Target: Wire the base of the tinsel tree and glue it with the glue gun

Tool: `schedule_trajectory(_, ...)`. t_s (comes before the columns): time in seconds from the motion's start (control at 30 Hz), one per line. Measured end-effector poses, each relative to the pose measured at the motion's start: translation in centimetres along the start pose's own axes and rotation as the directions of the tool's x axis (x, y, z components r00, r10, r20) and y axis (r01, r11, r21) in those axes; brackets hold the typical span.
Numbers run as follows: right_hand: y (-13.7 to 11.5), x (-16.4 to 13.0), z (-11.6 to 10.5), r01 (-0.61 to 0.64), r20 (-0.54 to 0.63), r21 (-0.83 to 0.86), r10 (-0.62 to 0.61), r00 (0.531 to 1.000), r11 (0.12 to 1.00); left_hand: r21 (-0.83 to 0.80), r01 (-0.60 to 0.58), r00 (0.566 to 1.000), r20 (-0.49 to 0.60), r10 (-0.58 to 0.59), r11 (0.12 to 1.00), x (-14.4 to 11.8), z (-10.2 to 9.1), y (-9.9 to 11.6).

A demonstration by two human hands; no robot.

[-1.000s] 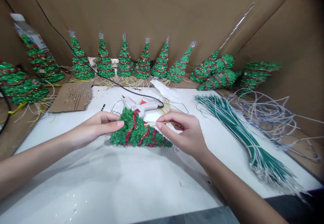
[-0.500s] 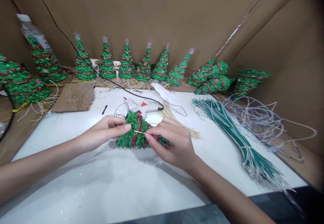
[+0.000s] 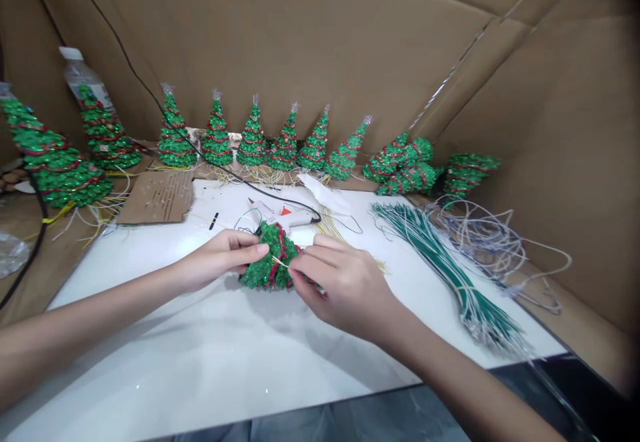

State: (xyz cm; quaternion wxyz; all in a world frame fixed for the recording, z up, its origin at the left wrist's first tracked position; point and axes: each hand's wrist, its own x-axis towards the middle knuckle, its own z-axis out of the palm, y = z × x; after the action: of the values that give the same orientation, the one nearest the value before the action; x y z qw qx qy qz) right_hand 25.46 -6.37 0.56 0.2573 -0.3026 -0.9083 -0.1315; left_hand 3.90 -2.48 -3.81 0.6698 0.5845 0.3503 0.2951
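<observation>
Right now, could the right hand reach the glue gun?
Probably yes. The glue gun lies just behind the little tree that the right hand touches, with only the tree between them.

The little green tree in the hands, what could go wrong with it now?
The thin wire pinched by the right hand could bend or slip out of the glittery tree that the left hand steadies. The glue gun lies just behind; if hot, it might burn a finger. Its black cord could snag.
</observation>
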Motion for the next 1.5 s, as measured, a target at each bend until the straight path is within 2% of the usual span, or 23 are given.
schedule_trajectory(0.13, -0.2, 0.9, -0.5, -0.015, 0.079, -0.069, 0.021, 0.997, 0.997, -0.033, -0.005, 1.000, 0.004, 0.005, 0.999, 0.1, -0.1, -0.1)
schedule_trajectory(0.27, 0.1, 2.1, -1.1, -0.085, 0.175, -0.085, 0.099, 0.980, 0.993, -0.091, -0.002, 1.000, -0.003, 0.002, 0.996, 0.0, 0.0, 0.1)
schedule_trajectory(0.47, -0.3, 3.3, -1.4, -0.238, 0.377, -0.113, 0.263, 0.888, 0.965, -0.150, -0.002, 1.000, 0.012, 0.004, 0.989, 0.1, 0.2, 0.3)
schedule_trajectory(0.57, -0.8, 3.5, -1.4, -0.267, 0.407, -0.140, 0.301, 0.862, 0.954, -0.156, -0.009, 1.000, 0.012, 0.011, 0.988, 0.2, 0.2, 0.2)
schedule_trajectory(0.83, -2.3, 4.6, -1.6, -0.279, 0.428, -0.203, 0.341, 0.837, 0.939, -0.157, -0.029, 1.000, -0.005, 0.028, 0.987, 0.6, 0.1, 0.1)
schedule_trajectory(1.07, -2.0, 4.9, -1.2, -0.253, 0.399, -0.160, 0.297, 0.868, 0.954, -0.154, -0.038, 0.999, -0.013, 0.036, 0.987, 0.5, 0.1, -0.2)
schedule_trajectory(1.3, -0.5, 3.0, 0.7, -0.235, 0.336, -0.074, 0.246, 0.909, 0.969, -0.148, -0.051, 0.999, 0.010, 0.053, 0.988, 0.8, 0.1, -1.0)
schedule_trajectory(1.43, 0.2, 1.6, 1.3, -0.238, 0.167, 0.176, 0.209, 0.963, 0.955, -0.105, -0.027, 1.000, -0.007, 0.026, 0.994, 0.9, 0.2, -1.4)
schedule_trajectory(1.5, 0.4, 1.0, 1.1, -0.238, 0.120, 0.276, 0.213, 0.970, 0.931, -0.109, -0.017, 0.999, -0.035, 0.014, 0.994, 0.9, 0.2, -1.6)
